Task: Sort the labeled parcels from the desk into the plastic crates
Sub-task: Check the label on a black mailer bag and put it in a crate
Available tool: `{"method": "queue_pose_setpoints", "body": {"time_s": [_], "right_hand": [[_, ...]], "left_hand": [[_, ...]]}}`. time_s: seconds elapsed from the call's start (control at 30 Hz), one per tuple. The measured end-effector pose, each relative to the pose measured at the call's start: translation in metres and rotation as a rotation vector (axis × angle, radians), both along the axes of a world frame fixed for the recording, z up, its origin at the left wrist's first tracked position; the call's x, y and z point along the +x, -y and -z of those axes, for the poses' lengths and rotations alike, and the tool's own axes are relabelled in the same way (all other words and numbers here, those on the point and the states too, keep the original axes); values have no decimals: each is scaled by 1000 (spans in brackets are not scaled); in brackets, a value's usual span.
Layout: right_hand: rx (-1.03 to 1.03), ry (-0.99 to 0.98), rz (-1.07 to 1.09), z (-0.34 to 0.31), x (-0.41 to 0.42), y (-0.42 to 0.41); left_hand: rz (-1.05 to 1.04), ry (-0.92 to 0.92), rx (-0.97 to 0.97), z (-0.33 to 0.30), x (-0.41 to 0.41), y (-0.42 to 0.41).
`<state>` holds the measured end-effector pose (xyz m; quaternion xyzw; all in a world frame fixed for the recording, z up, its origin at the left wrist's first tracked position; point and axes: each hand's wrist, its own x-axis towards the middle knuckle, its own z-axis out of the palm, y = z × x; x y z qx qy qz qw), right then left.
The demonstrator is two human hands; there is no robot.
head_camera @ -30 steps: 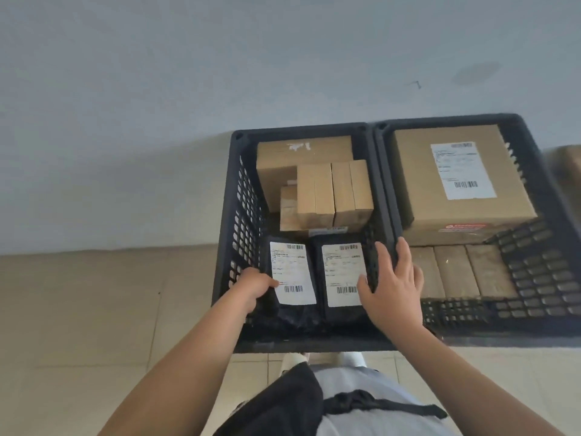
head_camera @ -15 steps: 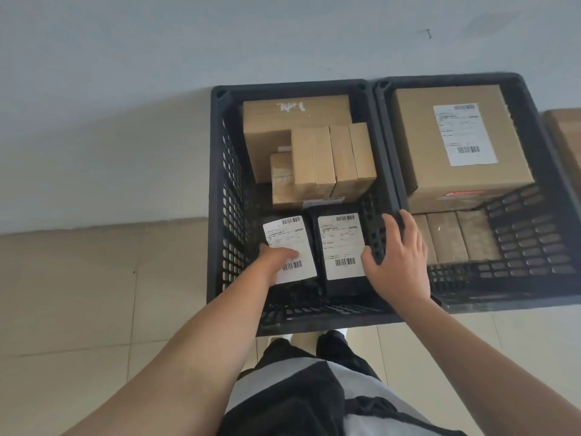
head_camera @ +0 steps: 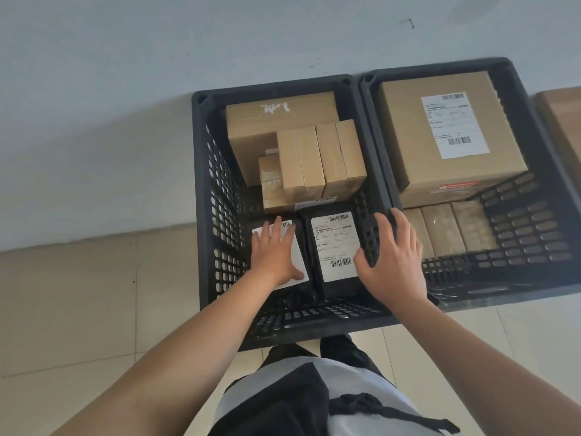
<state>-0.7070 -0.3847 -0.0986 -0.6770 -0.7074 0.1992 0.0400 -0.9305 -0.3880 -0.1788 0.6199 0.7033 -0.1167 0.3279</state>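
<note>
Two black plastic crates stand side by side on the floor against the wall. In the left crate (head_camera: 206,234) two black labelled parcels lie at the near end. My left hand (head_camera: 276,251) lies flat with straight fingers on the left black parcel (head_camera: 303,226), covering most of its white label. The right black parcel (head_camera: 333,243) lies uncovered beside it. My right hand (head_camera: 391,256) rests on the wall between the crates, fingers spread over its rim, thumb inside the left crate. Several brown cardboard boxes (head_camera: 317,158) fill the left crate's far end.
The right crate (head_camera: 531,234) holds a large labelled cardboard box (head_camera: 446,133) on top of several flat brown parcels (head_camera: 452,228). Another brown box (head_camera: 562,121) sits at the far right edge. Tiled floor lies to the left, and the wall rises behind the crates.
My left hand has gone from curled at the left parcel's edge to flat on top of its label. My right hand stays at the dividing wall. The view has shifted.
</note>
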Motion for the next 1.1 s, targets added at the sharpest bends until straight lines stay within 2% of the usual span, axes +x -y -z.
{"method": "queue_pose_setpoints", "body": {"time_s": [0.07,0.13,0.53,0.77,1.0,1.1], "right_hand": [[4,-3,4,0,-1,0],[15,-6,-2,1,-1,-1],[14,17,-2,1,-2,-2],[24,22,0,1,-3,-2],[30,20,4,2,-3,-2],[31,14,9,3,-3,-2]], "left_hand": [[136,-45,-194,5,-7,-9],[188,-66,-263,12,-12,-12],[250,-118,-228,24,-6,-6],[242,-30,-243,22,-10,-11],[414,-166,-216,26,18,22],[423,-212,-152,29,21,26]]}}
